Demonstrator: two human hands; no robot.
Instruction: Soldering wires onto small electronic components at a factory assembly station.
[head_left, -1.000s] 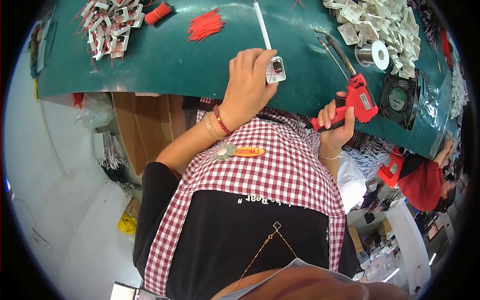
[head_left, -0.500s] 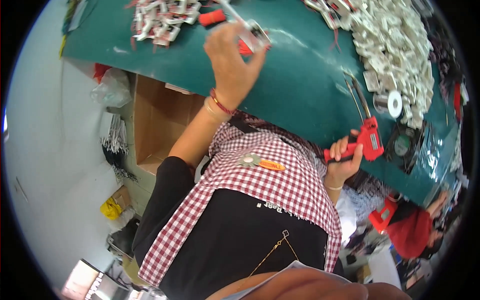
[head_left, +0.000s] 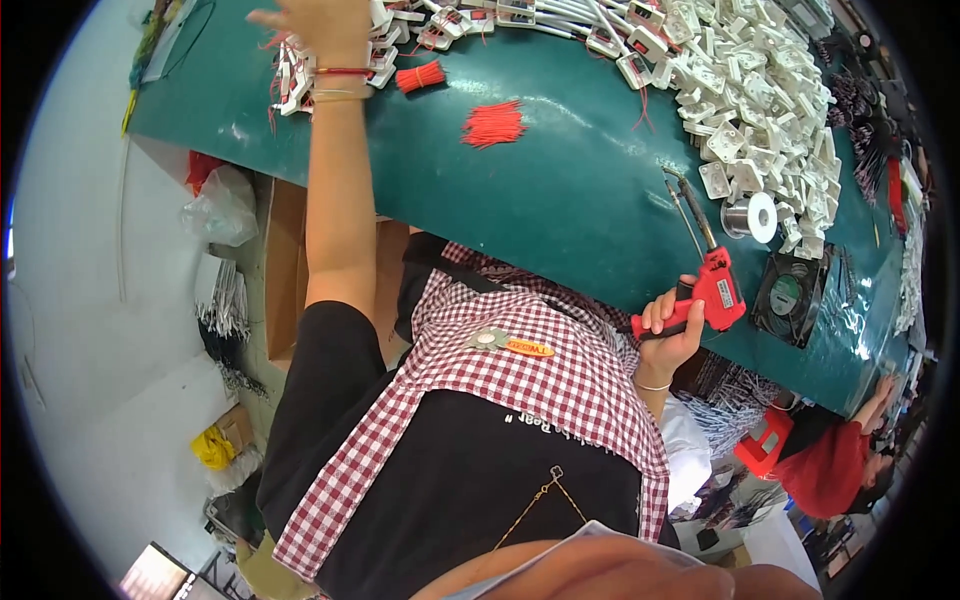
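Note:
My right hand (head_left: pixel 672 325) grips the handle of a red soldering gun (head_left: pixel 722 290), its metal tip pointing up and away over the green table. At the upper left, my left hand (head_left: pixel 325 30) reaches over a pile of white plastic housings with red wires (head_left: pixel 296 85). A finger stretches out to the left and nothing shows in this hand; the frame's top edge cuts off part of it. Between the hands lie a loose bunch of short red wires (head_left: pixel 493 124) and a tied red wire bundle (head_left: pixel 420 76).
A large heap of white plastic housings (head_left: pixel 755 110) covers the table's right side. Near it are a solder wire spool (head_left: pixel 748 216) and a black fan (head_left: pixel 790 295). White cables (head_left: pixel 550 20) lie along the back. Under the table stands a cardboard box (head_left: pixel 287 260). Another person (head_left: pixel 825 465) sits at the right.
My left hand has moved left and away from me to the pile; the white housing it held is no longer seen in it. My right hand still holds the soldering gun.

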